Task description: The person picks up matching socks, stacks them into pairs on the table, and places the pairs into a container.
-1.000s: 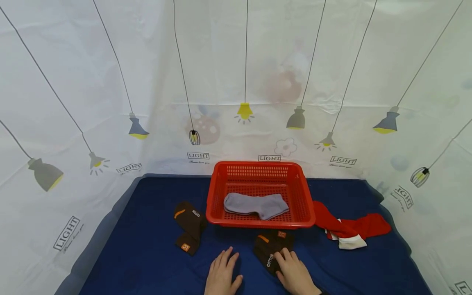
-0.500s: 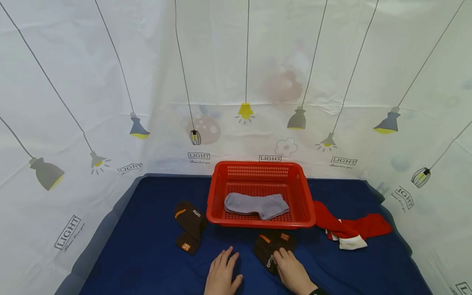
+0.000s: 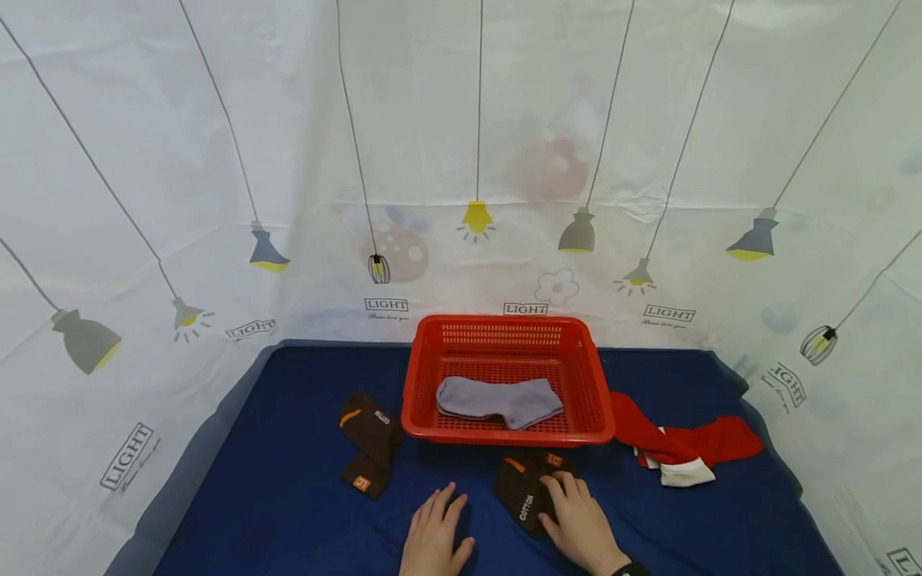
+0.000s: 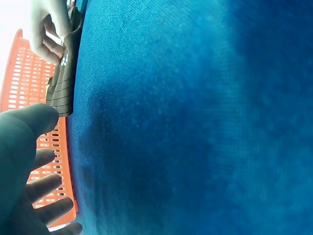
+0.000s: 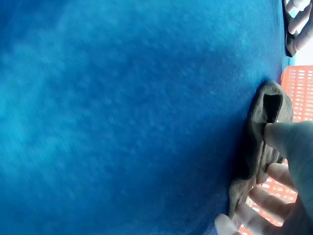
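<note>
In the head view a folded dark brown sock (image 3: pixel 513 490) with an orange stripe and the word COTTON lies in front of the red basket. My right hand (image 3: pixel 582 524) is at the sock's right part, its fingers bent. Seen from the right wrist, the thumb and fingers (image 5: pixel 266 198) pinch the fabric, beside a dark opening. My left hand (image 3: pixel 432 534) lies on the blue cloth left of that sock, fingers spread and holding nothing. Another brown sock (image 3: pixel 369 436), bent over with an orange label, lies farther left.
The red plastic basket (image 3: pixel 605 400) holds grey socks (image 3: pixel 497 402). Red socks with white parts (image 3: pixel 691 448) lie to its right. Blue cloth (image 3: pixel 288 512) covers the table. A white curtain with printed lamps (image 3: pixel 446 144) closes off the back and sides.
My right hand has shifted to the right across the brown sock, uncovering more of the COTTON lettering. My left hand, the basket and the other socks stay in place.
</note>
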The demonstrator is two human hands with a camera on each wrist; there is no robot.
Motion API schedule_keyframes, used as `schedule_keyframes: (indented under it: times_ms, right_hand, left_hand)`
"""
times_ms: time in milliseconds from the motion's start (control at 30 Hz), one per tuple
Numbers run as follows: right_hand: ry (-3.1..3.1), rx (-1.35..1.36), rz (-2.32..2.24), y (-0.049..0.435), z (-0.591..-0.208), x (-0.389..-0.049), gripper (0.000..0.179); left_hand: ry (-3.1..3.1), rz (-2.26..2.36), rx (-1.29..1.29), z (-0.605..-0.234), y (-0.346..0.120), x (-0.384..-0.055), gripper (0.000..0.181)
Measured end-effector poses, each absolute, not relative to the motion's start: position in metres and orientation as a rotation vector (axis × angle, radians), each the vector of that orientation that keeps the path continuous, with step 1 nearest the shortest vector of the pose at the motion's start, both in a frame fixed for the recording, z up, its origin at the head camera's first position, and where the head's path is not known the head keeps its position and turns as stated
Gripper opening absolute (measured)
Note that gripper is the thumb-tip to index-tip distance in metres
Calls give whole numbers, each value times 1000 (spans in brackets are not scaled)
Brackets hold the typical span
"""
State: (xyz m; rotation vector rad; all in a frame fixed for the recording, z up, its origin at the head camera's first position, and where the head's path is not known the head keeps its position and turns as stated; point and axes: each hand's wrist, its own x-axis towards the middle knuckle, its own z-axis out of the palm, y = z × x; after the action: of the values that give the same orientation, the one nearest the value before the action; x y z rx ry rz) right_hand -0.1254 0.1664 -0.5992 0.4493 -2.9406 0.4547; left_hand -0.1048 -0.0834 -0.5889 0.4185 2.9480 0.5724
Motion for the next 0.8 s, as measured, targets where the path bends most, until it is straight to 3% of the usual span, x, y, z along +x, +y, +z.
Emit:
schedule_keyframes:
  times_ms: [200, 333, 800]
  right_hand:
    - [-2962, 424, 464, 168, -601, -129, 69]
    - [-2992, 456, 458, 167, -599, -132, 72]
    - [-2873, 646, 414, 156, -598, -138, 38]
  left_hand:
    - [2952, 574, 428, -590, -83, -104, 55]
    - [2950, 572, 429, -590, -83, -105, 55]
    - [2965, 577, 429, -593, -82, -107, 54]
